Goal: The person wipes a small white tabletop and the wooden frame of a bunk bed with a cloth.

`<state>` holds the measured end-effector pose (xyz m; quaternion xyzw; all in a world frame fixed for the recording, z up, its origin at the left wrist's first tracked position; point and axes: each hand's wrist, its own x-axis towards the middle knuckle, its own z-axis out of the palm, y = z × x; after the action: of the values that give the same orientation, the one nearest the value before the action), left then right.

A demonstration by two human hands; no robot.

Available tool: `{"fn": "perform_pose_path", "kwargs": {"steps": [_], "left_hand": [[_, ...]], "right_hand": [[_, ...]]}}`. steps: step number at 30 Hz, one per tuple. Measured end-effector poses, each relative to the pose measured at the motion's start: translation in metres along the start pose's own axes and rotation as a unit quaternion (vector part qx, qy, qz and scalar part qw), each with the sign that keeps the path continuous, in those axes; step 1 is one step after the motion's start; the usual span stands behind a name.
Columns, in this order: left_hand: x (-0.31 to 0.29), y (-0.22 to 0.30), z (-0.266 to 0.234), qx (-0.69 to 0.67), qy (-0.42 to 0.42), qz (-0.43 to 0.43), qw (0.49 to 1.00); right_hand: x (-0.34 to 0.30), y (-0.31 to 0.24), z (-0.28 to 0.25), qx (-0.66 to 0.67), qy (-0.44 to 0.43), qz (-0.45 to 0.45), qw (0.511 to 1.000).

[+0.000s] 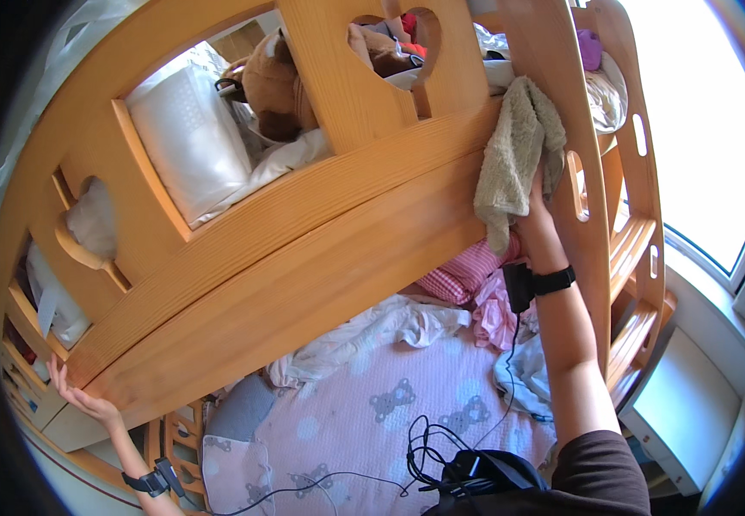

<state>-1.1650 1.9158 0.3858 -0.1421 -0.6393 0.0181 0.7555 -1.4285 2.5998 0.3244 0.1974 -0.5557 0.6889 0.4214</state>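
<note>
A wooden bunk bed's upper guard panel [304,232], with heart-shaped cut-outs, slants across the view. My right hand [534,202] is raised at the panel's right end, closed on a fuzzy beige-green cloth [514,142]. The cloth drapes over the fingers and hides most of them, and it lies against the wood beside the ladder post. Down at the panel's lower left end, my left hand [84,400] touches the wood with its fingers stretched out and holds nothing.
On the upper bunk are a brown plush toy [276,86] and a clear plastic bag [187,138]. A ladder [631,249] stands at right, by a window and a white table [682,408]. Below lies a pink bear-patterned mattress cover [372,361] with rumpled bedding. Black cables [424,447] hang near me.
</note>
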Motion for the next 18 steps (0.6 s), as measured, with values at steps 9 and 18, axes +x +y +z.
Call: {"fn": "perform_pose_path", "kwargs": {"steps": [9,18], "left_hand": [[0.003,0.000,0.000,0.013,0.003,0.018,1.000],[0.000,0.006,0.000,0.013,0.004,0.011,1.000]], "right_hand": [[-0.057,0.036,-0.018,0.020,0.040,0.153,0.987],[-0.004,0.017,-0.009,-0.050,-0.009,-0.002,0.999]]}}
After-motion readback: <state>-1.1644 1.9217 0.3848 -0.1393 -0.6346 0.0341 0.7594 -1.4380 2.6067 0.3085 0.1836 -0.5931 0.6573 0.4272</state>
